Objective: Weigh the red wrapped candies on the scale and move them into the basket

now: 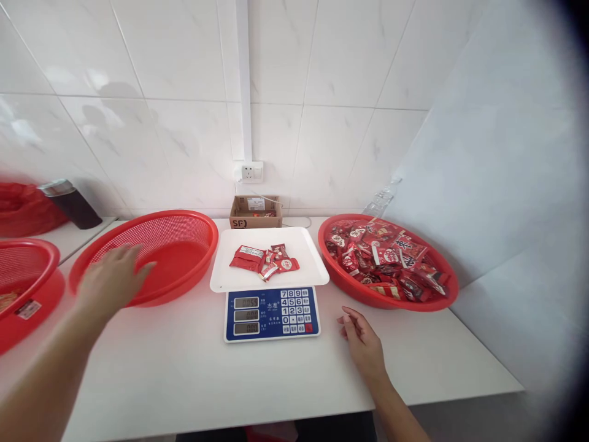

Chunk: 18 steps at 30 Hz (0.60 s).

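Observation:
My left hand (113, 276) is over the near-left rim of a red plastic basket (184, 282), fingers spread and nothing in them. No packets show inside this basket. My right hand (363, 347) hovers at or just above the table, right of the scale; its fingers are loosely bent, with nothing visible in them. Between the hands stands a digital scale (272, 314) with a white tray (230, 270). Several red snack packets (248, 258) lie on the tray. To the right, a second red basket (331, 270) is heaped with similar red packets (386, 255).
A small cardboard box (255, 215) stands behind the scale, below a wall socket (252, 172). A clear plastic bottle (383, 197) leans behind the right basket. At far left are another red basket (46, 252), a dark flask (73, 205) and a red bag (27, 212).

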{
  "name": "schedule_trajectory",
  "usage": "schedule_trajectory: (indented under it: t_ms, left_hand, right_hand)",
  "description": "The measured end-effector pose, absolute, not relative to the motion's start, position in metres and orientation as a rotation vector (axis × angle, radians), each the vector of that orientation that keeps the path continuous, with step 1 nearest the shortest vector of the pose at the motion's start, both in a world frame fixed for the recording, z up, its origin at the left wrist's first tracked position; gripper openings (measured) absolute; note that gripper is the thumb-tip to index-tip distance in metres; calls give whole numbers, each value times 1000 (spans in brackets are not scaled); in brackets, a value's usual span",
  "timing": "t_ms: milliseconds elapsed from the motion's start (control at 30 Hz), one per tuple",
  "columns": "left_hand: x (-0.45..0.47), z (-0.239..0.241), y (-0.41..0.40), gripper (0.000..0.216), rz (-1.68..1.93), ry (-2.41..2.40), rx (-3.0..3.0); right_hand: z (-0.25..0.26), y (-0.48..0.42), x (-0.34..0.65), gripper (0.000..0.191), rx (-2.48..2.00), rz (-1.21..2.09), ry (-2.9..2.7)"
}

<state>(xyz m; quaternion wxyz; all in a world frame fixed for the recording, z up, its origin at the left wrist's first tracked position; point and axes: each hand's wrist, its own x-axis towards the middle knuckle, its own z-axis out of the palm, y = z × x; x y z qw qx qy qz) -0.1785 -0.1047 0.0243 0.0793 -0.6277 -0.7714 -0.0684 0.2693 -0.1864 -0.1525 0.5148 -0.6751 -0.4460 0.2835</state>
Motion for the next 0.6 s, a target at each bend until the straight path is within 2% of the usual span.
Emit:
schedule_trajectory:
  t_ms: [100, 233, 400, 600]
  left_hand:
    - [-113, 19, -102, 53, -412, -1985, -2491]
    - [-56, 4, -77, 60, -284, -1675, -2949]
    - [-33, -2, -43, 68, -51, -1619, -3023]
    - [-30, 2, -40, 62, -82, -1650, -2958]
  right_hand:
    - [-155, -185, 270, 47, -1612, 688, -1060]
    - [-153, -186, 269, 49, -1611, 680, -1032]
    - [-151, -187, 267, 47, -1600, 683, -1033]
    - [-152, -186, 268, 46, -1612, 689, -1053]
